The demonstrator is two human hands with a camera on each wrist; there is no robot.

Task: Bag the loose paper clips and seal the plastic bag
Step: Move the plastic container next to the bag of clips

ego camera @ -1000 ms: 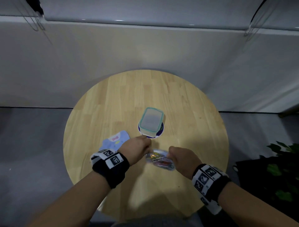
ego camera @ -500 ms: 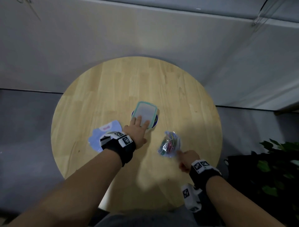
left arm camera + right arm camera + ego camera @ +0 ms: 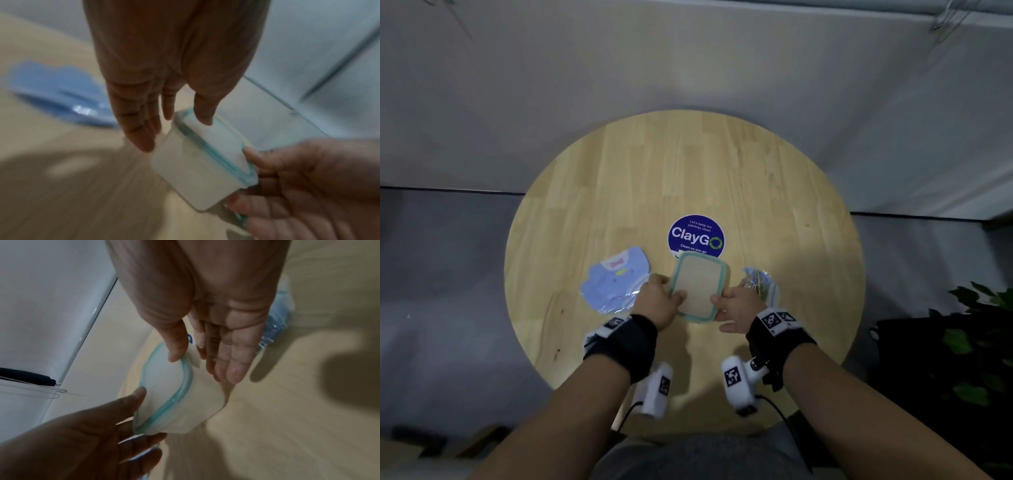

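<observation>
The clear plastic bag (image 3: 759, 283) with coloured paper clips inside lies on the table, just right of and behind my right hand (image 3: 736, 308); neither hand touches it. Whether its seal is closed cannot be told. Both hands hold a small white container with a teal-rimmed lid (image 3: 700, 289) between them. My left hand (image 3: 659, 301) has its thumb on the lid edge and its fingers (image 3: 141, 139) down the left side. My right hand (image 3: 216, 321) pinches the right end, thumb on the lid (image 3: 164, 381). The bag (image 3: 275, 321) shows blurred behind my right fingers.
The round wooden table (image 3: 774, 192) carries a blue "ClayGo" sticker (image 3: 695, 236) just beyond the container. A blue patterned pouch (image 3: 616, 284) lies left of my left hand. Grey floor and a white wall surround the table; a green plant (image 3: 976, 335) stands at the right.
A second ago both hands held the bag of clips. It was then laid down at the right. Both hands now hold the container, which has come nearer, uncovering the sticker.
</observation>
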